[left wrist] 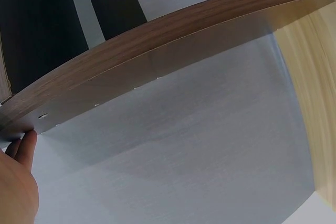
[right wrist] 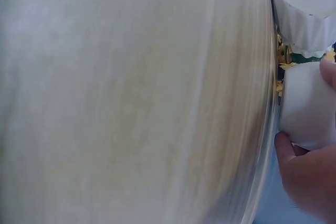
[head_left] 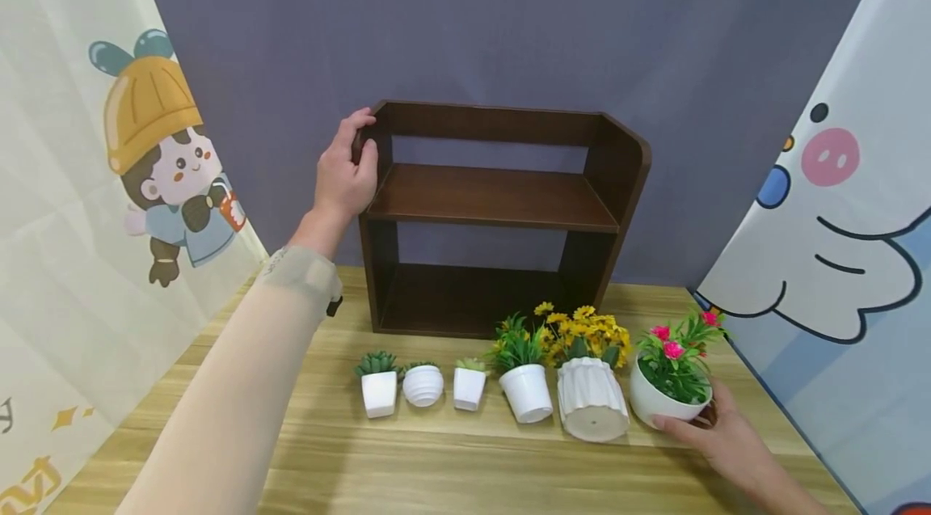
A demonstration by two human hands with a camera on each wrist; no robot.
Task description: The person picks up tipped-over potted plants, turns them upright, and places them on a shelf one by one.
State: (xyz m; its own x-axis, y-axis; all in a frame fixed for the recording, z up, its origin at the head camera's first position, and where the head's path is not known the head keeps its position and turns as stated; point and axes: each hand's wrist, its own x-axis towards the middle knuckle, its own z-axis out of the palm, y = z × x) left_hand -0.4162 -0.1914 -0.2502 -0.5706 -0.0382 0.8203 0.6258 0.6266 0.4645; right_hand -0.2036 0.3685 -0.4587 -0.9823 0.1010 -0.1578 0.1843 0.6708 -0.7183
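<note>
My left hand (head_left: pixel 347 171) grips the upper left side panel of a dark brown two-tier wooden shelf (head_left: pixel 494 200). In the left wrist view its fingers (left wrist: pixel 27 150) touch the outer face of that panel. At the right, my right hand (head_left: pixel 727 438) holds a round white flowerpot (head_left: pixel 665 398) with pink flowers and green leaves. The right wrist view shows thumb and fingers around the white pot (right wrist: pixel 310 106). Just left of it lies a fluted white pot (head_left: pixel 592 402) of yellow flowers, tilted with its base towards me.
In a row before the shelf are a white pot with a leafy green plant (head_left: pixel 527 394), a small square succulent pot (head_left: pixel 469 387), a ribbed round pot (head_left: pixel 423 386) and another succulent pot (head_left: pixel 379 394). They sit on a wood-grain table (head_left: pixel 407 474). A grey cloth (head_left: pixel 465 14) hangs behind; printed cloths flank both sides.
</note>
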